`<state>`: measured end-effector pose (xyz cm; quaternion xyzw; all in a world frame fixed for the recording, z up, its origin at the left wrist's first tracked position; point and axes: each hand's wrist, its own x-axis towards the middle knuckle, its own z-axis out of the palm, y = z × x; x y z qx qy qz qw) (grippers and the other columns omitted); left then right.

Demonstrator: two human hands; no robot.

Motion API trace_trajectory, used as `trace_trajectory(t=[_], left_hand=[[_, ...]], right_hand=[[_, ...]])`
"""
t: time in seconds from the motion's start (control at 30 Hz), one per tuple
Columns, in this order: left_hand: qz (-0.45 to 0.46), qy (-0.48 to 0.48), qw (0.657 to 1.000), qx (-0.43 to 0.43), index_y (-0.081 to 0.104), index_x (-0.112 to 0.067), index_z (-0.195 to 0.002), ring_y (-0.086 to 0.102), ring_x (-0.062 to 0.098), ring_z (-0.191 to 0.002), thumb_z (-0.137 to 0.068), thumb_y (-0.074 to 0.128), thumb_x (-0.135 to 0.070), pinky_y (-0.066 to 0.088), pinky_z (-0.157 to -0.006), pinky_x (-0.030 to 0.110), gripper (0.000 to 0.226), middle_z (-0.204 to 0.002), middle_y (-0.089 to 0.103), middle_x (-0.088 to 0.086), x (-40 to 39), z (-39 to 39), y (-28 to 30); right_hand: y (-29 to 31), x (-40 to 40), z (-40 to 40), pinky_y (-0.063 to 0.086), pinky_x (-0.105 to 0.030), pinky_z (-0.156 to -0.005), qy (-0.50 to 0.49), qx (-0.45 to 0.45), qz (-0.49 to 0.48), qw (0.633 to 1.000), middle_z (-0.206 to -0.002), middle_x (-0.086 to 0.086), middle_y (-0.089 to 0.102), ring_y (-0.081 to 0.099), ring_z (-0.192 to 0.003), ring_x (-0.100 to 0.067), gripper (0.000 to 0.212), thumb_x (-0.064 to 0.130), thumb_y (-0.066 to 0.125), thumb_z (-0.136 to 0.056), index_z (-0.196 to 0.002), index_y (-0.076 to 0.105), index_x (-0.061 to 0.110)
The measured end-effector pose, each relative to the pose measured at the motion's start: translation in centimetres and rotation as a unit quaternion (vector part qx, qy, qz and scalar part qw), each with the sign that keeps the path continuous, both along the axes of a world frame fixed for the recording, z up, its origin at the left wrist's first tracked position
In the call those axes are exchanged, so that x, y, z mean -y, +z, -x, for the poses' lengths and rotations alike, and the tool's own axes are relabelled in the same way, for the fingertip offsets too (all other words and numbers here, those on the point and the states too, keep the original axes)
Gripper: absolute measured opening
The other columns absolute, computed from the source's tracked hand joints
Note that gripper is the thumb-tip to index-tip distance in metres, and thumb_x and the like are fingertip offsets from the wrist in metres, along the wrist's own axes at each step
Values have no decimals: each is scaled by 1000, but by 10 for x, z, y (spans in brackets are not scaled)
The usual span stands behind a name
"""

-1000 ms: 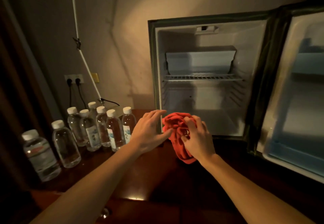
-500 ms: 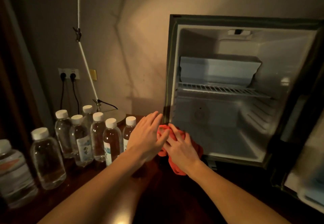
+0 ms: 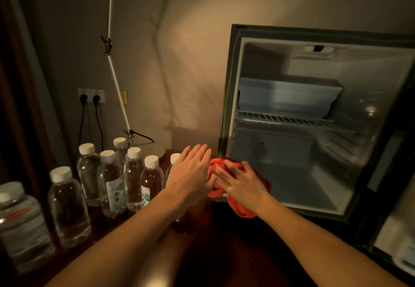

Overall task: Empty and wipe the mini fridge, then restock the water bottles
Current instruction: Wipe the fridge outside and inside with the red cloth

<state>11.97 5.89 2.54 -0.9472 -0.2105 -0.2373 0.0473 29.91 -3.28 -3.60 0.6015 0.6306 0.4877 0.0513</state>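
Head view: we see the mini fridge [image 3: 314, 118] open, only its wire shelf [image 3: 292, 120] inside. Our right hand [image 3: 241, 185] clutches a red cloth [image 3: 242, 210] at its lower left corner; our left hand [image 3: 193, 174], fingers straight, touches it. Water bottles [image 3: 112, 183] cluster left on the dark desk [image 3: 224, 253], below a wall socket [image 3: 91, 95].

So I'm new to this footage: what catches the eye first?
The red cloth, bunched under both hands at the open mini fridge's lower left corner, stands out. The fridge interior looks bare, with one wire shelf. Capped water bottles cluster on the left of the dark wooden top.
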Motion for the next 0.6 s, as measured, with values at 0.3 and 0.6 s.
trace_trajectory(t=[0.3, 0.6], left_hand=[[-10, 51, 999, 15, 28, -16, -152, 21, 16, -148, -92, 25, -54, 10, -123, 39, 72, -159, 30, 3, -10, 20, 18], [0, 32, 999, 21, 36, -18, -148, 29, 16, -144, -89, 24, -56, 11, -122, 38, 72, -154, 39, 1, -12, 18, 19]], right_hand=[[75, -13, 14, 43, -51, -86, -19, -37, -140, 989, -143, 0, 46, 38, -126, -34, 59, 27, 55, -84, -143, 47, 23], [70, -13, -5, 47, -41, -75, 28, 32, -54, 998, -135, -5, 49, 45, -116, -34, 53, 29, 58, -84, -136, 55, 19]])
